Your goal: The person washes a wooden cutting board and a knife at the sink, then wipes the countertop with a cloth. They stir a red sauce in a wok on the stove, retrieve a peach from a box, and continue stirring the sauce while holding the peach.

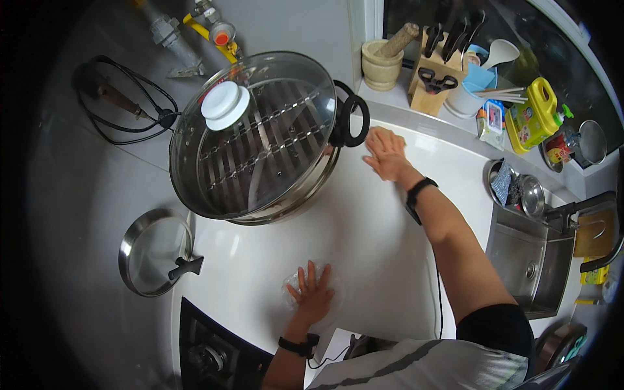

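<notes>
My left hand (312,295) rests with spread fingers on a crumpled piece of clear plastic film (291,282) on the white countertop (380,273). Farther off, my right hand (386,150) lies palm down on the countertop, just right of the black side handle (357,121) of a large steel steamer pot. The hand may cover something small; its underside is hidden. A glass lid (273,180) with a white knob (226,105) covers the pot, and a slatted rack shows through it. Both wrists wear black bands.
A glass pan lid (156,253) leans at the left, above a gas hob (214,351). A stone mortar (382,70), a knife block (434,80) and a yellow bottle (531,117) line the windowsill. The steel sink (521,248) is at right. A black cable (439,297) crosses the counter.
</notes>
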Demonstrator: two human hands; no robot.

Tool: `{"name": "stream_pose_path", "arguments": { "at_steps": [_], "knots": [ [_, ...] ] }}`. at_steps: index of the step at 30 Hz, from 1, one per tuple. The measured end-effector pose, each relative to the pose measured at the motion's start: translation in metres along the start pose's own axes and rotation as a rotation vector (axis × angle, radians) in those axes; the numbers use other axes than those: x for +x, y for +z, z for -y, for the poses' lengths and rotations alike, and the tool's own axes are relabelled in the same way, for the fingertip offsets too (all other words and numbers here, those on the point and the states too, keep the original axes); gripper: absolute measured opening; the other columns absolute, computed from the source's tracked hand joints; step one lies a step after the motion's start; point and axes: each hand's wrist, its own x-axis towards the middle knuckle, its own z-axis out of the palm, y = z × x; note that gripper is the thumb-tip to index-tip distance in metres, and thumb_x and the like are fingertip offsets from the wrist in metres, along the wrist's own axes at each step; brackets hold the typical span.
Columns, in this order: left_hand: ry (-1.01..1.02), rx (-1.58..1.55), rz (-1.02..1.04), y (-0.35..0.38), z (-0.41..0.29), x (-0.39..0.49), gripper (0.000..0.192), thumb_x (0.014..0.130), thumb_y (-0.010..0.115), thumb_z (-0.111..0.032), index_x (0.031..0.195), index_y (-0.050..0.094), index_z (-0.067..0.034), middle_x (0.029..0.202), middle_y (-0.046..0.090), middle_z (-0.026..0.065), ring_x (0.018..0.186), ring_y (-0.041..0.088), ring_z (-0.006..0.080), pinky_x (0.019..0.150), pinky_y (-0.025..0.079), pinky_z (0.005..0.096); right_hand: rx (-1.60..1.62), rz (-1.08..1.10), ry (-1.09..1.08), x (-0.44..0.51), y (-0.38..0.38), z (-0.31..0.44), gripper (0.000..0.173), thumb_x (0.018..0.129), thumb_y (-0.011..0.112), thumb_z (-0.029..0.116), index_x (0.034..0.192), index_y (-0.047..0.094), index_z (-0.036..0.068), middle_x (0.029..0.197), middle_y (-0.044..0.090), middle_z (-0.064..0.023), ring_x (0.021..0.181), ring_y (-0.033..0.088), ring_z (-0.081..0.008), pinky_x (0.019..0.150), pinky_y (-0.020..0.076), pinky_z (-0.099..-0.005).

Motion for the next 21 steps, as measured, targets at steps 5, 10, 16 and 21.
{"name": "stream_pose_path", "arguments": {
  "at_steps": [5, 10, 16, 21],
  "knots": [
    [-0.023, 0.081, -0.008, 0.006, -0.001, 0.003, 0.071, 0.095, 0.053, -0.038, 0.156, 0.017, -0.031, 0.164, -0.006, 0.0124, 0.149, -0.009, 0.0413, 0.103, -0.009, 0.0772, 0.139, 0.153, -0.240, -0.014, -0.013, 0.066, 0.052, 0.091, 0.061, 0.040, 0.134, 0.049, 0.013, 0.145, 0.036, -0.0161, 0.135, 0.029, -0.0384, 0.103, 0.0247, -0.0563],
    [-0.101, 0.050, 0.028, -0.002, -0.008, 0.007, 0.071, 0.096, 0.053, -0.033, 0.157, 0.017, -0.032, 0.165, -0.007, 0.0096, 0.150, -0.011, 0.0367, 0.107, -0.009, 0.0728, 0.119, 0.092, -0.481, -0.113, -0.016, 0.118, 0.059, 0.093, 0.055, 0.047, 0.143, 0.045, 0.017, 0.152, 0.032, -0.0094, 0.146, 0.018, -0.0332, 0.115, 0.0170, -0.0550],
    [-0.107, 0.040, -0.099, 0.000, -0.020, -0.001, 0.068, 0.096, 0.053, -0.018, 0.155, 0.024, -0.035, 0.165, -0.002, 0.0067, 0.151, -0.003, 0.0326, 0.112, -0.005, 0.0669, 0.077, 0.155, -0.145, -0.174, -0.044, 0.026, 0.060, 0.090, 0.060, 0.039, 0.142, 0.044, 0.012, 0.149, 0.038, -0.0117, 0.139, 0.030, -0.0338, 0.108, 0.0287, -0.0523],
    [-0.103, 0.019, -0.356, 0.013, -0.043, -0.022, 0.066, 0.091, 0.054, 0.000, 0.148, 0.042, -0.032, 0.155, 0.031, 0.0085, 0.139, 0.031, 0.0324, 0.110, 0.018, 0.0630, -0.099, -0.069, 0.186, -0.279, -0.082, -0.081, 0.053, 0.091, 0.057, 0.021, 0.141, 0.044, 0.007, 0.149, 0.039, -0.0162, 0.140, 0.032, -0.0338, 0.109, 0.0278, -0.0527]
  ]
}}
